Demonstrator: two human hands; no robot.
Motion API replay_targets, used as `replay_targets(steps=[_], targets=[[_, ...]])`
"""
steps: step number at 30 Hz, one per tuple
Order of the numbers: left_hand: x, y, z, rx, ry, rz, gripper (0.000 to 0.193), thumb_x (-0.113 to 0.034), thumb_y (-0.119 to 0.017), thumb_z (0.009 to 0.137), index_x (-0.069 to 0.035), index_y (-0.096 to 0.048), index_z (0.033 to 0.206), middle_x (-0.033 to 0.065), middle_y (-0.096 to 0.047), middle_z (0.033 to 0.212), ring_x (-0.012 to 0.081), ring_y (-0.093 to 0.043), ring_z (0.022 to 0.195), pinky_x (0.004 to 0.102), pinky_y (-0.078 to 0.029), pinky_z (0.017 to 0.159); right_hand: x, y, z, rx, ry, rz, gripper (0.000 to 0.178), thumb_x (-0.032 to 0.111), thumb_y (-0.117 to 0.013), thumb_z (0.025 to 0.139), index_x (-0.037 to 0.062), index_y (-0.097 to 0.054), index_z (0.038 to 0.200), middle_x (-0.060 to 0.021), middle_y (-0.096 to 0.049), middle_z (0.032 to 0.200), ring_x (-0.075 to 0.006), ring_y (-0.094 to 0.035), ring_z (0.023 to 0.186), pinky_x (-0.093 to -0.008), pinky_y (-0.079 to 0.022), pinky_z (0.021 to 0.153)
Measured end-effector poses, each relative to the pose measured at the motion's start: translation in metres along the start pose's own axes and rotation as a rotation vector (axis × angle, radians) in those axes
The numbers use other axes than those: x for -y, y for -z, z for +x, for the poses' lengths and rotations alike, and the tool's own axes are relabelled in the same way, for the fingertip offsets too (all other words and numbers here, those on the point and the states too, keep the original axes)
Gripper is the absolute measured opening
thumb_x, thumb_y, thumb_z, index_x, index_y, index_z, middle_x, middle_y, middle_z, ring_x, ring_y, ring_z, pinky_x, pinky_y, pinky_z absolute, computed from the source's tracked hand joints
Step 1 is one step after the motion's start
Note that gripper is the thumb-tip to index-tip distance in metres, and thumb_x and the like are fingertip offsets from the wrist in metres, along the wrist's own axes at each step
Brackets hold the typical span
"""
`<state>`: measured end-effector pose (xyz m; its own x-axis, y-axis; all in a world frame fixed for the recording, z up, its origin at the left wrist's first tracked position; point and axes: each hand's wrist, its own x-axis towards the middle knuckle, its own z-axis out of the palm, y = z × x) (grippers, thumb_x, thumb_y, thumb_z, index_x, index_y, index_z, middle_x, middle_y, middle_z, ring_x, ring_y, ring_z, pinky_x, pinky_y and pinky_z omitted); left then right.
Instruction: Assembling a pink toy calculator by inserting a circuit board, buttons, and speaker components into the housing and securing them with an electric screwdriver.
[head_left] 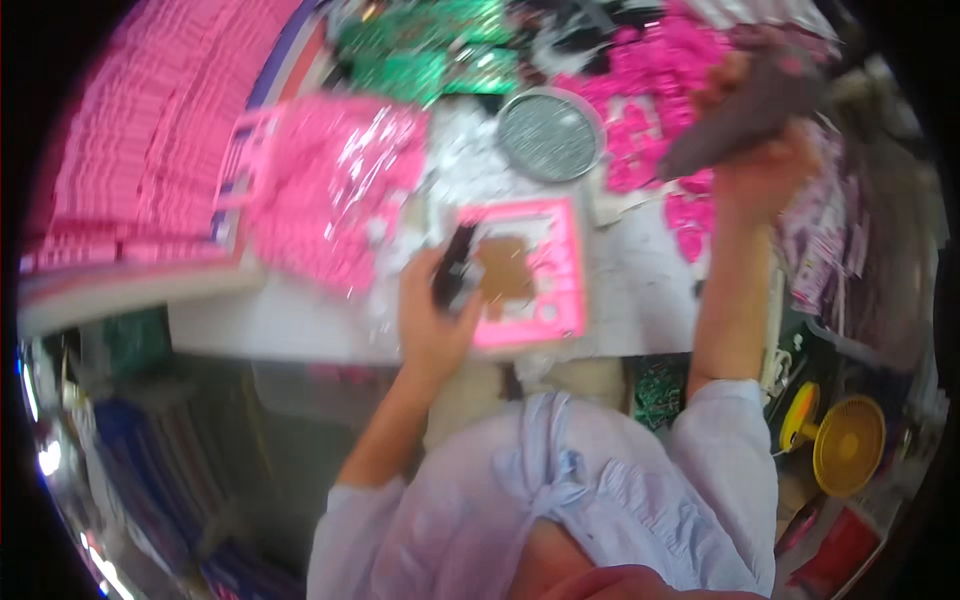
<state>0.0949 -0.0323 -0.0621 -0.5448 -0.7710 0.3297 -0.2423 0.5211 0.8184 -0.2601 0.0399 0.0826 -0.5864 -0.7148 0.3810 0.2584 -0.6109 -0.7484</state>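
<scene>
We have the left hand (432,325) near the middle of the frame, forearm slanting up from the lower edge, thumb and fingers closed around a small black object (453,278) at the left side of the pink square frame (568,290). Right arm reaches up, nearly straight; at upper right we mark the right hand (775,172) wrapped around a blurred dark grey object (748,112), tapered end aimed lower left. Pink square frame lies mid-picture on the white table (635,315); we can't tell if the black object touches it.

The head view looks steeply down from near above the table (645,310). The table's front edge crosses mid-view, above the wearer's torso (620,475).
</scene>
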Motion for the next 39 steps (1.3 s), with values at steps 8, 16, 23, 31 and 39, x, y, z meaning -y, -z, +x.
replay_targets(steps=[8,16,23,31,39], targets=[[-0.006,-0.002,0.008,0.034,0.028,-0.128,0.064,-0.001,-0.079,0.075,0.000,-0.054,0.134,0.0184,-0.056,0.131,0.0329,-0.058,0.119,0.0388,-0.049,0.100,-0.026,-0.046,-0.029,0.189,-0.148,-0.200,0.052,0.023,-0.054,0.093,0.0005,-0.046,0.140,-0.0211,-0.057,0.120,-0.0324,-0.057,0.108,-0.0537,-0.041,0.103],[-0.008,-0.003,0.009,0.028,-0.002,-0.099,0.064,0.002,-0.079,0.072,-0.001,-0.058,0.132,0.0177,-0.057,0.126,0.0332,-0.058,0.113,0.0391,-0.049,0.095,-0.071,-0.091,-0.061,0.455,-0.181,-0.058,0.035,0.032,-0.056,0.095,0.0040,-0.053,0.116,-0.0108,-0.056,0.091,-0.0133,-0.047,0.065,-0.0358,-0.040,0.063],[-0.010,-0.005,0.010,0.044,-0.067,-0.045,0.061,0.004,-0.078,0.071,0.000,-0.061,0.130,0.0180,-0.056,0.124,0.0329,-0.059,0.108,0.0396,-0.050,0.089,-0.079,-0.110,-0.072,0.449,-0.278,-0.187,0.030,0.032,-0.058,0.096,0.0041,-0.051,0.104,-0.0156,-0.058,0.092,-0.0092,-0.041,0.050,-0.0316,-0.039,0.058],[-0.007,-0.007,0.009,0.051,-0.124,-0.006,0.058,0.007,-0.076,0.072,0.001,-0.063,0.129,0.0178,-0.054,0.125,0.0278,-0.062,0.094,0.0358,-0.054,0.076,-0.092,-0.106,-0.070,0.496,-0.388,-0.179,0.025,0.028,-0.057,0.097,0.0038,-0.052,0.101,-0.0162,-0.058,0.091,-0.0086,-0.041,0.049,-0.0308,-0.042,0.061],[-0.006,-0.009,0.008,0.050,-0.149,0.006,0.057,0.009,-0.076,0.071,0.001,-0.064,0.127,0.0167,-0.054,0.125,0.0235,-0.062,0.085,0.0324,-0.053,0.068,-0.097,-0.107,-0.072,0.500,-0.380,-0.202,0.023,0.025,-0.057,0.097,0.0038,-0.051,0.095,-0.0155,-0.058,0.086,-0.0089,-0.042,0.049,-0.0305,-0.043,0.060]])
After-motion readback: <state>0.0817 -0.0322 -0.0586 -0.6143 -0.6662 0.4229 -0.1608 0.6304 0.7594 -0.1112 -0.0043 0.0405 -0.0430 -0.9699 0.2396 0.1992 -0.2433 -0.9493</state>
